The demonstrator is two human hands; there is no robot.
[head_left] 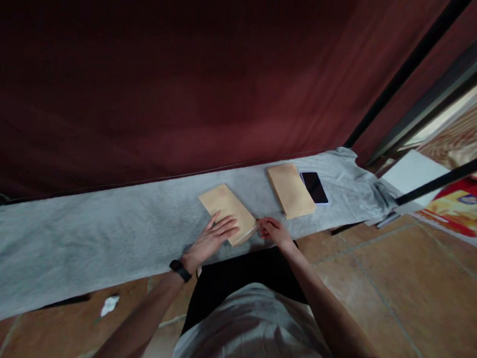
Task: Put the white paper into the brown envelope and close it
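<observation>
A tan paper envelope [236,205] lies at an angle on the grey cloth in front of me. My left hand [215,235] rests flat on its near left part, fingers stretched out. At the envelope's right corner, my right hand [273,230] is closed in a pinch on the edge. A pale, shiny band runs along the envelope's near end, between the two hands; whether it is a strip or a fold I cannot tell. To the right sits a stack of similar tan envelopes [291,190], apart from my hands.
A dark-screened phone [314,187] lies beside the stack. Grey cloth [92,227] covers the long, narrow bench against a dark red curtain-like backdrop [167,83]. At right are a black pole [451,178] and a red and yellow box [469,210]. White crumpled paper [109,305] lies on the tiled floor.
</observation>
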